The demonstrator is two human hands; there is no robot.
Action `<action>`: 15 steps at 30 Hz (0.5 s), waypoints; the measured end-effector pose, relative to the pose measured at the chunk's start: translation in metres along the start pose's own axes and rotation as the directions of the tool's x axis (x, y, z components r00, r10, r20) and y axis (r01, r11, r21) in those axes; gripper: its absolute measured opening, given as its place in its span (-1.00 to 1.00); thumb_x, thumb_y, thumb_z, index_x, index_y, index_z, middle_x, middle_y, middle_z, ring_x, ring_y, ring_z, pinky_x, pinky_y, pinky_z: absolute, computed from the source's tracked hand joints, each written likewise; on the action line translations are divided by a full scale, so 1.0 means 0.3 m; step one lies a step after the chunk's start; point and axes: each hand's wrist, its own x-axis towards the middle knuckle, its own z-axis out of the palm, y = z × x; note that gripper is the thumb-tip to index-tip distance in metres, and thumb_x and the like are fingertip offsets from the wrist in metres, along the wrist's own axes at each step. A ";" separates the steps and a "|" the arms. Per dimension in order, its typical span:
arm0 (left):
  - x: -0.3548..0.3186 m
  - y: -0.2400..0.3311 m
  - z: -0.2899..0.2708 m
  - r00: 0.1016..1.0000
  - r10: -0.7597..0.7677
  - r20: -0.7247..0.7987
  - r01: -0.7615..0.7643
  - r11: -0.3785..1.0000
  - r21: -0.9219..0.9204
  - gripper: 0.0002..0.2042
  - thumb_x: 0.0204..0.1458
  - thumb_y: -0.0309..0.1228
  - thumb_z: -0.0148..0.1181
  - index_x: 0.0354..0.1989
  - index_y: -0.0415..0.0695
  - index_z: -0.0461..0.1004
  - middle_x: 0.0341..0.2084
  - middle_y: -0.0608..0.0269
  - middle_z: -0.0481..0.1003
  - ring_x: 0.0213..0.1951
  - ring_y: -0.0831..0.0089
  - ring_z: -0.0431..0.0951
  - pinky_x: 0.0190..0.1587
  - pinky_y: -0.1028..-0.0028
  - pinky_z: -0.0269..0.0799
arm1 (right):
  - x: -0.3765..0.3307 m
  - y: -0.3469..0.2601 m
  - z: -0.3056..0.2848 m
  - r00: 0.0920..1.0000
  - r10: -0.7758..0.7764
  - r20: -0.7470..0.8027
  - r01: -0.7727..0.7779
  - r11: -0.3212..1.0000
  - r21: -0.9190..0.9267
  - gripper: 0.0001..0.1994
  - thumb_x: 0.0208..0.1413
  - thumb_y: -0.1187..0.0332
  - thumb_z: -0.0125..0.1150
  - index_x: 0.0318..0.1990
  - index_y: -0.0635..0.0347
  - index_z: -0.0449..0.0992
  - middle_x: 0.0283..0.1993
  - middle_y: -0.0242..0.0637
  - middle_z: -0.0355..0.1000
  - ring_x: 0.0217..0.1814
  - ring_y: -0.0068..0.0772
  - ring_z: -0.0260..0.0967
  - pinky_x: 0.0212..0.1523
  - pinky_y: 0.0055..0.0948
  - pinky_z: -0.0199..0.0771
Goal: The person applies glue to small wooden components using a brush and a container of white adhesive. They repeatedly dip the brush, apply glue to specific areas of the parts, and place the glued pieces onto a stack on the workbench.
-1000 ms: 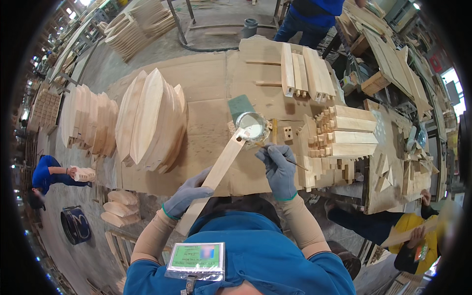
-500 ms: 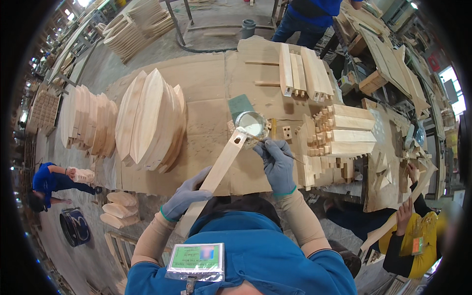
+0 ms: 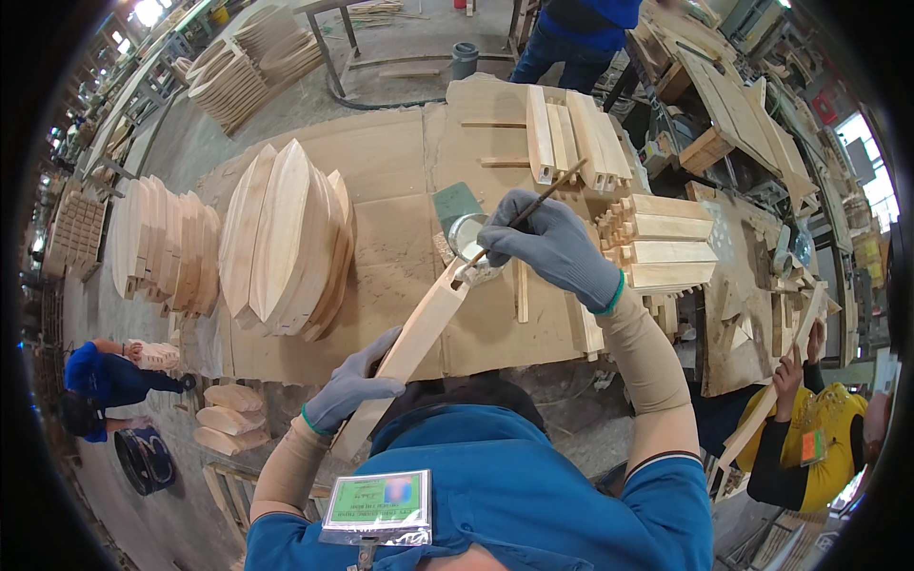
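Observation:
My left hand (image 3: 354, 383), in a grey glove, is closed around a pale wooden rail (image 3: 416, 335) that slants up and away from me. A slot shows at the rail's far end. My gloved right hand (image 3: 550, 243) grips a thin brown stick (image 3: 549, 194), its lower tip against the slotted end, where a dab of white paste shows. Just beyond that end sits a round container (image 3: 467, 228) of white, glue-like stuff, partly hidden by my right hand. A dark green flat piece (image 3: 455, 202) lies beside it.
Curved wooden panels (image 3: 286, 243) stand stacked on the cardboard-covered table (image 3: 390, 219) at left. Tenoned pieces (image 3: 671, 243) and more rails (image 3: 581, 138) lie at right. Co-workers are at left, at the far side, and at right, where one in yellow (image 3: 824, 428) holds a long board.
My right hand has moved up and turned, bringing the stick from beside the container to the rail's slotted end. The rail has rolled slightly and shifted down a little.

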 end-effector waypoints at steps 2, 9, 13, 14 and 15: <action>-0.010 -0.005 -0.004 1.000 0.008 -0.007 -0.008 1.000 0.015 -0.07 -0.24 -0.19 0.35 0.34 -0.29 0.04 0.25 0.01 0.19 0.28 0.28 0.16 0.32 0.41 -0.04 | 0.005 -0.011 0.011 0.999 0.019 0.051 -0.020 1.000 0.017 -0.85 0.09 0.41 0.25 -0.38 0.28 0.42 -0.40 -0.31 0.47 -0.38 -0.56 0.47 -0.31 -0.57 0.53; -0.017 -0.017 -0.011 1.000 0.017 -0.018 -0.016 0.999 0.030 -0.06 -0.25 -0.16 0.37 0.34 -0.27 0.05 0.25 0.00 0.20 0.28 0.26 0.17 0.32 0.39 -0.03 | 0.001 -0.005 0.023 0.993 -0.020 0.115 0.043 0.979 -0.200 -0.84 0.09 0.38 0.24 -0.41 0.25 0.41 -0.50 -0.40 0.39 -0.44 -0.69 0.33 -0.40 -0.61 0.36; -0.013 -0.035 -0.016 1.000 0.013 -0.027 -0.011 0.996 0.090 -0.05 -0.25 -0.14 0.40 0.34 -0.27 0.06 0.25 -0.01 0.20 0.29 0.27 0.16 0.32 0.39 -0.03 | -0.020 -0.022 0.046 0.982 -0.111 0.154 0.130 0.985 -0.118 -0.82 0.09 0.37 0.25 -0.42 0.26 0.40 -0.53 -0.40 0.34 -0.48 -0.71 0.28 -0.42 -0.62 0.32; -0.011 -0.029 -0.012 1.000 0.006 -0.024 -0.004 0.997 0.078 -0.04 -0.25 -0.14 0.40 0.34 -0.27 0.06 0.25 0.00 0.20 0.29 0.27 0.16 0.32 0.39 -0.03 | -0.018 -0.006 0.037 0.985 -0.110 0.135 0.127 0.985 -0.120 -0.83 0.08 0.38 0.25 -0.40 0.29 0.42 -0.50 -0.36 0.39 -0.45 -0.68 0.34 -0.40 -0.61 0.37; -0.012 -0.018 -0.006 1.000 -0.001 -0.021 0.002 0.998 0.066 -0.04 -0.25 -0.15 0.41 0.34 -0.27 0.06 0.25 0.00 0.20 0.29 0.27 0.16 0.32 0.39 -0.03 | -0.010 0.024 0.024 0.987 -0.109 0.117 0.123 0.985 -0.122 -0.83 0.08 0.39 0.26 -0.38 0.32 0.45 -0.47 -0.33 0.43 -0.42 -0.65 0.39 -0.38 -0.60 0.42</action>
